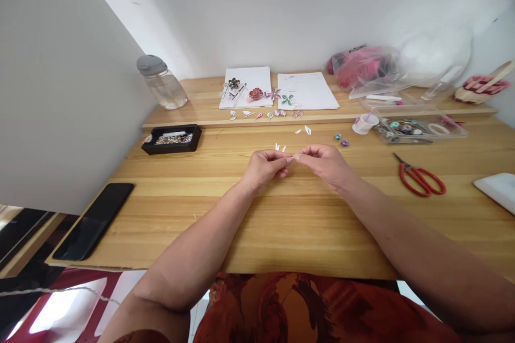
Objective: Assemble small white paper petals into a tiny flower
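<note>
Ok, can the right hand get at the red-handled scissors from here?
Likely yes: the red-handled scissors lie uncovered on the table, nothing standing between. The right hand meets the left hand at the fingertips, though, so it might need to part first.

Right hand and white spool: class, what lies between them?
Head view: a small blue item and a small purple item lie between right hand and white spool.

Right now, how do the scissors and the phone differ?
The scissors have red looped handles and a pointed tip, while the phone is a plain black slab. The scissors lie to the right of the right hand; the phone lies to the left of the left hand. Both rest on the table, held by neither hand.
</note>
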Tool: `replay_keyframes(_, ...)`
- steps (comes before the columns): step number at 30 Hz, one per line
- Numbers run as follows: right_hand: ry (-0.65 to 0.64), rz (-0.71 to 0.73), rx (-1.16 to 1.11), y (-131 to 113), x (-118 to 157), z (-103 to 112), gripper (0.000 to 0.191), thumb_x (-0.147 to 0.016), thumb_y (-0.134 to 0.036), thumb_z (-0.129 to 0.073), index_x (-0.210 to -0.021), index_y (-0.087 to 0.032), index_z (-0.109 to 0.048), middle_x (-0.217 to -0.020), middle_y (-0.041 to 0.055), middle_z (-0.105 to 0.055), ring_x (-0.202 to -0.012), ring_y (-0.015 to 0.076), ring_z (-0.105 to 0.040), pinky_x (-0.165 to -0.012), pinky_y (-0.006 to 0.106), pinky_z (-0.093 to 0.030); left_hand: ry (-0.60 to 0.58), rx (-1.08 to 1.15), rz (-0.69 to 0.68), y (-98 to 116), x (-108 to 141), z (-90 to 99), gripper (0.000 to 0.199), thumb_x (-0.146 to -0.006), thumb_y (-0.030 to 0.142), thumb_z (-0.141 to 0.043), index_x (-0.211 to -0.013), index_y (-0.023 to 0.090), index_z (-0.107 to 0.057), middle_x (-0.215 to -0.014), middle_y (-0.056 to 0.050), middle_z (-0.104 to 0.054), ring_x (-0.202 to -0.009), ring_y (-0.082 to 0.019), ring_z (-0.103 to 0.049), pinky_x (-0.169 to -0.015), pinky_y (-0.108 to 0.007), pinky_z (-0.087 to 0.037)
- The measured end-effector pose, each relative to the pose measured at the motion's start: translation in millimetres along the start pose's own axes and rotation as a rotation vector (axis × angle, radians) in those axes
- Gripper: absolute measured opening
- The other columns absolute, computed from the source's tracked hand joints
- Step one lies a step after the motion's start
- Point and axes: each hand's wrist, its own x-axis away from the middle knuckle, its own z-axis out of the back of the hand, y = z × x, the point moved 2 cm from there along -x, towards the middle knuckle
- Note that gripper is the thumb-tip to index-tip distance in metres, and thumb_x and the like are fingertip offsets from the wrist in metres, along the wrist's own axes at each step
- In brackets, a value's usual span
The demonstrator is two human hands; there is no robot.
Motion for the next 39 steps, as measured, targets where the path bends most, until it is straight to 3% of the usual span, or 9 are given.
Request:
replay_keyframes(10, -0.125, -0.175, -0.300, -3.1, -2.0, -0.6, 0.051, -0.063, -0.062, -0.081, -0.079, -0.015, -0.070, -0.064, -0.0014, -0.055, -0.041, 0.0025, -0.023, -0.040, 0.025, -0.010, 0.037, 0.007, -0.063, 3.3, 1.0, 1.0, 0.027, -0.066, 0.034, -0.082, -0.072, 0.011, -0.069, -0.060, 0.000, -0.060, -0.052, -0.007, -0.052, -0.054, -0.021, -0.046)
replay_keyframes(16, -0.090, -0.155, -0.301, -3.0, -0.2, -1.9, 0.043, -0.060, -0.051, -0.086, -0.080, -0.017, -0.069, -0.055, -0.0070, -0.045, -0.042, 0.0035, -0.024, -0.040, 0.024, -0.011, 0.038, 0.011, -0.066, 2.5, 0.8, 0.9, 0.033, -0.063, 0.039, -0.084, -0.074, 0.012, -0.069, -0.063, -0.001, -0.061, -0.052, -0.008, -0.053, -0.054, -0.023, -0.046)
replay_keyframes(20, -0.115, -0.169, -0.358, -2.7, 0.1, -2.2, 0.038, -0.061, -0.046, -0.085, -0.078, -0.018, -0.066, -0.060, -0.0061, -0.049, -0.041, 0.0026, -0.025, -0.040, 0.024, -0.011, 0.036, 0.018, -0.067, 3.5, 1.5, 0.0, 0.033, -0.062, 0.039, -0.085, -0.072, 0.012, -0.068, -0.062, -0.001, -0.060, -0.053, -0.008, -0.052, -0.054, -0.022, -0.045)
replay_keyframes(26, -0.127, -0.124, -0.263, -2.3, 1.4, -3.7, 0.038, -0.066, -0.048, -0.082, -0.085, -0.018, -0.068, -0.053, -0.0084, -0.042, -0.041, 0.0038, -0.023, -0.040, 0.024, -0.012, 0.046, -0.009, -0.096, 2.8, 1.5, -0.1, 0.036, -0.063, 0.042, -0.084, -0.074, 0.012, -0.068, -0.060, 0.001, -0.059, -0.052, -0.008, -0.051, -0.053, -0.022, -0.044)
replay_keyframes(32, -0.074, -0.113, -0.223, -4.1, 2.0, -5.6, 0.043, -0.064, -0.056, -0.080, -0.069, -0.017, -0.062, -0.065, -0.0020, -0.055, -0.045, 0.0042, -0.028, -0.041, 0.025, -0.014, 0.053, -0.141, -0.147, 2.5, 3.0, -1.1, 0.033, -0.067, 0.041, -0.080, -0.076, 0.012, -0.069, -0.061, 0.001, -0.060, -0.050, -0.008, -0.051, -0.051, -0.022, -0.043)
replay_keyframes(39, -0.068, -0.134, -0.230, -3.0, 0.2, -5.0, 0.041, -0.062, -0.054, -0.081, -0.072, -0.017, -0.065, -0.063, -0.0017, -0.055, -0.045, 0.0050, -0.027, -0.043, 0.026, -0.015, 0.038, -0.122, -0.130, 2.8, 2.9, -1.6, 0.030, -0.068, 0.039, -0.080, -0.077, 0.012, -0.069, -0.061, 0.001, -0.060, -0.049, -0.008, -0.051, -0.050, -0.021, -0.042)
